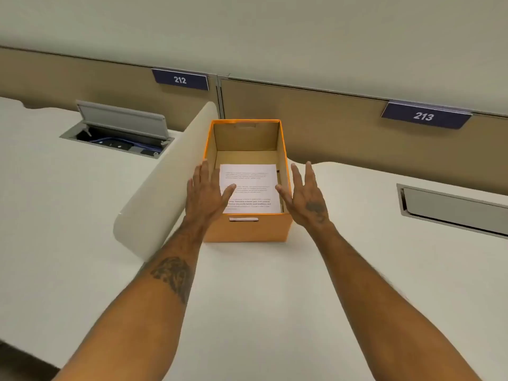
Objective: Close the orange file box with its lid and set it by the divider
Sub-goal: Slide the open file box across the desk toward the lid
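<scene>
The orange file box (247, 229) stands on the white desk, uncovered, its left side against the cream desk divider (165, 171). A printed white sheet (250, 188) lies flat inside it. My left hand (207, 195) hovers flat over the box's left rim, fingers spread, thumb above the paper. My right hand (305, 196) is spread the same way over the right rim. Neither hand holds anything. No lid is in view.
A tan partition with number plates 212 (180, 79) and 213 (424, 116) runs along the back. An open cable hatch (121, 133) sits in the left desk; a closed hatch (453, 210) lies in the desk at right.
</scene>
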The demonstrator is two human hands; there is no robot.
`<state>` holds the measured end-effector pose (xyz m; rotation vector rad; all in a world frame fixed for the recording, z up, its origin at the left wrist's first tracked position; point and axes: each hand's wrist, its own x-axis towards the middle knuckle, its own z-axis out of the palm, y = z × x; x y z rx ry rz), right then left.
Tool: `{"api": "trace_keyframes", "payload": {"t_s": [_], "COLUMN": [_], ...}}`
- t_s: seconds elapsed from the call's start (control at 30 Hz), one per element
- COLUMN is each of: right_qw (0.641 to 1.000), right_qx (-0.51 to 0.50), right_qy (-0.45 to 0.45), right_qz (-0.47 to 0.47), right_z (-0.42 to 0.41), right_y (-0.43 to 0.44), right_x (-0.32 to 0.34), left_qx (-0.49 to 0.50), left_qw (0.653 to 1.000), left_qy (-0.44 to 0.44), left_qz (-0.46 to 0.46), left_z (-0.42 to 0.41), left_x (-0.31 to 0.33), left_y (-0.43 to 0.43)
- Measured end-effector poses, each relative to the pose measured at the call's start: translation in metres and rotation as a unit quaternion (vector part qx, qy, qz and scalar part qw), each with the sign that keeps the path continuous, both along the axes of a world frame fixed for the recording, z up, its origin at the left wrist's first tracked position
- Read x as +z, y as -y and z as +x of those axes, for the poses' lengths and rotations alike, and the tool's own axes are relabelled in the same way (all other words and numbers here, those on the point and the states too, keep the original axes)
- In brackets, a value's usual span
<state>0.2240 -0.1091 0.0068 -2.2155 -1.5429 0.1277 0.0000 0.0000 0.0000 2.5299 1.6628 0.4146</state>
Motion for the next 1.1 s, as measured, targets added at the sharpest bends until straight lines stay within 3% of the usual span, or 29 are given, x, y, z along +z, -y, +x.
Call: {"api": "trace_keyframes", "payload": {"t_s": [0.33,0.53,0.8,1.1], "right_qw": [0.972,0.968,0.968,0.959], "right_qx": [-0.099,-0.114,-0.158,-0.213], "right_qy": [-0.16,-0.155,-0.141,-0.157], "right_qz": [-0.138,-0.158,-0.133,-0.103], "right_z": [-0.003,-0.005,0.029,0.088], "right_y": [-0.04,-0.032,0.039,0.183], "right_x": [-0.014,-0.013,0.0,0.017], "left_qx": [0.079,0.063,0.01,-0.054], "left_qw": [0.986,0.988,0.989,0.989], "left_qy": [0.041,0.019,0.016,0.03], "left_qz": [-0.143,-0.14,-0.144,-0.131], "left_z": [-0.013,-0.011,0.029,0.11], "left_x": [-0.015,-0.021,-0.004,0.01], "left_y": [-0.038,-0.039,0.012,0.134]}}
